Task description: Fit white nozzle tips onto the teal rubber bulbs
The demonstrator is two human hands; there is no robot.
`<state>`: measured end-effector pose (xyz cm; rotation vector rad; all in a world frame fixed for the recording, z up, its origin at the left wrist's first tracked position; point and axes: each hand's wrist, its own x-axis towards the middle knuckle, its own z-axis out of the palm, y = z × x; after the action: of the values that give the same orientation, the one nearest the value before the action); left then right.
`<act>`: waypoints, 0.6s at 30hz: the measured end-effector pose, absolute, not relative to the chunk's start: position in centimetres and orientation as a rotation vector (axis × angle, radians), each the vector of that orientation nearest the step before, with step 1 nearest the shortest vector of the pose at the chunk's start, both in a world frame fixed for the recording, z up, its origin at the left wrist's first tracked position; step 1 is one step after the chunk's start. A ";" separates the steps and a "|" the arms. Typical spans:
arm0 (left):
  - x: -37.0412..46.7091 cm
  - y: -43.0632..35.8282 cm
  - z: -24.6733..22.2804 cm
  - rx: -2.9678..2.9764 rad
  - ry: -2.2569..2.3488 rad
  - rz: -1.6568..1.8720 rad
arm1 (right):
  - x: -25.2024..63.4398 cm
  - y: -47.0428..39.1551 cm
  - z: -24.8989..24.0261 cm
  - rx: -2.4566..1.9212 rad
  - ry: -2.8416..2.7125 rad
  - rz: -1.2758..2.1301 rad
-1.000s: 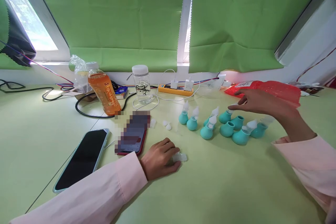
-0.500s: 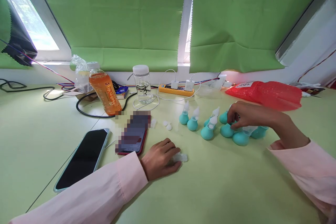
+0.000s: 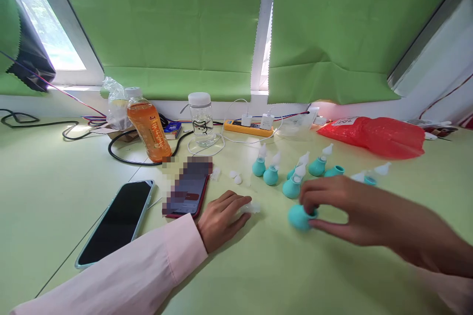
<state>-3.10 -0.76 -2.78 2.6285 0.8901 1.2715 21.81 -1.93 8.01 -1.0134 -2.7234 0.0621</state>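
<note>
My left hand [image 3: 224, 220] rests near the middle of the table, its fingers closed on a small clear plastic piece [image 3: 253, 207] that pokes out past the fingertips. My right hand [image 3: 347, 209] pinches a teal rubber bulb [image 3: 298, 218] by its neck, tilted; no nozzle shows on it. Behind stand several teal bulb nasal aspirators with whitish tips, among them one aspirator [image 3: 291, 187] just left of my right fingers. A bare teal bulb [image 3: 334, 171] lies tipped beyond that hand, which partly hides other aspirators [image 3: 369, 179] at the right.
Small white pieces [image 3: 236, 177] lie beside a red-edged phone [image 3: 190, 184]. Left of it is a black-screened phone [image 3: 118, 221]. Toward the window stand an orange drink bottle [image 3: 150, 130], a clear jar [image 3: 201, 120], a power strip [image 3: 247, 128] with cables, and a red plastic bag [image 3: 373, 135].
My right hand has moved left and nearer from the bulb group, bringing a teal bulb along. The left hand has shifted slightly, and the clear piece in it has risen a little.
</note>
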 end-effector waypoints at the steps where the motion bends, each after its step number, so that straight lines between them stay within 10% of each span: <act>1: -3.1 -0.9 -2.7 2.607 0.893 1.317 | 20.6 -2.2 7.1 -0.938 -2.788 0.152; 18: -3.5 -1.5 -2.8 2.395 0.783 1.494 | 15.6 -1.3 -1.8 -0.973 -2.142 0.414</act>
<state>-3.55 -1.46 -2.75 2.3948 0.7826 1.4941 15.64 -1.32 -1.80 -0.9730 -2.1424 0.4138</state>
